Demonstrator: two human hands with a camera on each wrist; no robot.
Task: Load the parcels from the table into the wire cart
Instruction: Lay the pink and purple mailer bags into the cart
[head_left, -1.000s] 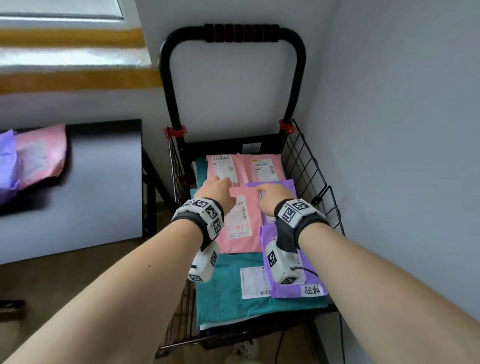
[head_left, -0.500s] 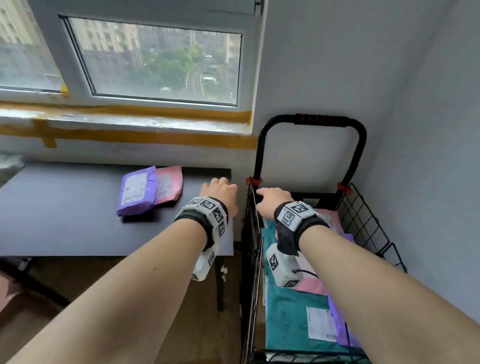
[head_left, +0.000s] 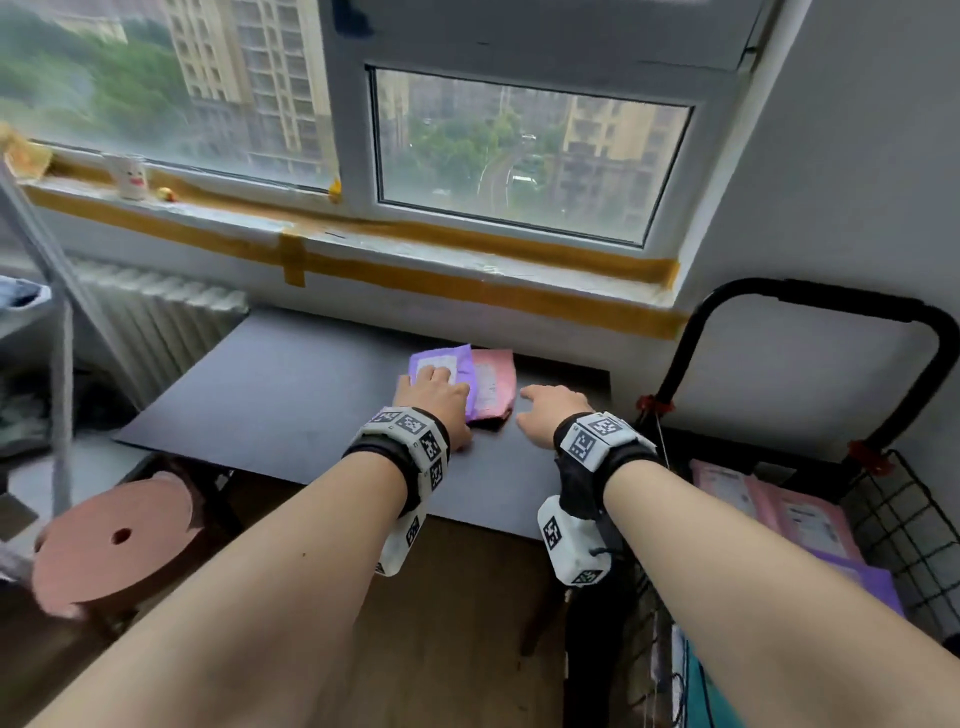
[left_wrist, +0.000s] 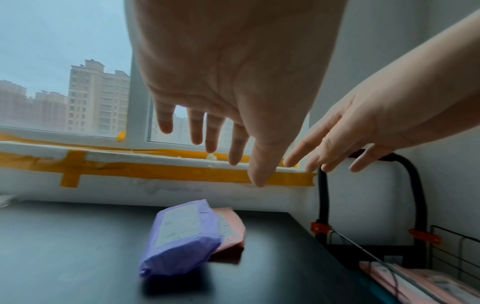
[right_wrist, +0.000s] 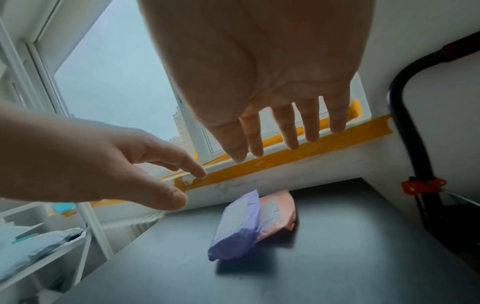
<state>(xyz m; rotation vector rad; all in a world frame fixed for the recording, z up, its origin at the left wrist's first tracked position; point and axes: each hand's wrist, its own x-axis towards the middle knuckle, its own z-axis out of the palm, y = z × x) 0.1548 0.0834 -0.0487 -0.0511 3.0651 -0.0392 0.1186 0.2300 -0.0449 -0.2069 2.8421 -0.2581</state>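
A purple parcel (head_left: 451, 367) lies on a pink parcel (head_left: 493, 383) at the back right of the dark table (head_left: 291, 395). Both show in the left wrist view as purple parcel (left_wrist: 182, 236) and pink parcel (left_wrist: 231, 232), and in the right wrist view as purple parcel (right_wrist: 237, 224) and pink parcel (right_wrist: 279, 214). My left hand (head_left: 434, 397) hovers open above the purple parcel, fingers spread, not touching. My right hand (head_left: 550, 408) is open just right of the parcels, above the table. The wire cart (head_left: 904, 525) at the right holds several pink, purple and teal parcels.
A round reddish stool (head_left: 114, 551) stands at the lower left by the table. A radiator (head_left: 156, 322) and a white shelf frame (head_left: 57, 374) are on the left. The window sill (head_left: 363, 239) with yellow tape runs behind the table.
My view has swung left from the cart to the table. Both hands left the parcels in the cart and moved left over the table, reaching the purple and pink parcels.
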